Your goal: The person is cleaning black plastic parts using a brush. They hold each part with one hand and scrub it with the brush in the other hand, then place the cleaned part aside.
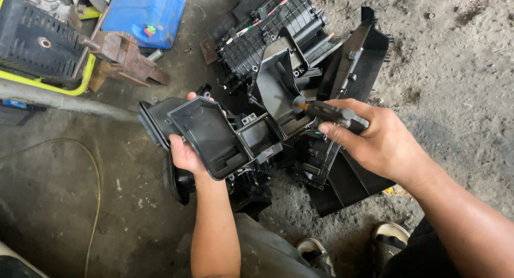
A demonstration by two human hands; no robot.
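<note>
My left hand (186, 149) grips a black plastic housing (214, 133), an open box-shaped duct part, holding it tilted above the ground. My right hand (375, 141) is closed on a screwdriver (326, 111) with a dark handle; its tip end points left toward the upright black section of the housing (276, 85). Both hands are close together over a pile of black plastic parts.
More black housing pieces lie behind, including a ribbed case with wires (267, 32) and a long panel (358, 58). A blue container (144, 13), a rusty metal bracket (126, 56) and a yellow-framed machine (37, 42) sit upper left. A thin cable (98, 176) crosses the dirty concrete floor. My sandalled feet (316, 254) are below.
</note>
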